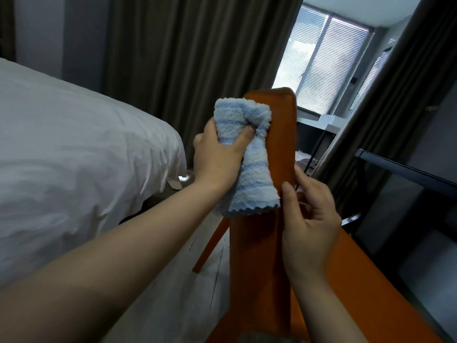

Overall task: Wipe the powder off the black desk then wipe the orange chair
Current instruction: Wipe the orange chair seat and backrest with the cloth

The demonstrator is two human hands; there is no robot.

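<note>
I see the left hand [217, 159] at centre frame. Its fingers and thumb are curled tightly round a bunched, fluffy light-blue striped microfibre cloth [249, 169]. The cloth's zigzag-cut lower hem hangs free below the hand. The cloth touches the left face of the orange chair [254, 256], near the rounded top corner of its backrest. The chair covering looks like matte, fine-napped fabric, and the backrest is a tall, narrow slab. One slanted orange leg [210, 246] reaches down to the pale plank floor [173, 293].

The right hand [309, 226] grips the right edge of the backrest below the cloth. Its thumb lies flat on the near face and its fingers are curled round the edge.

At left is a bed with wrinkled white sheets [74, 144]. Far behind hang pleated brown curtains [185, 45], with a window with slatted blinds [329, 63] to their right. At right stands a black bench with a thin straight edge [405, 169], apart from both hands.
</note>
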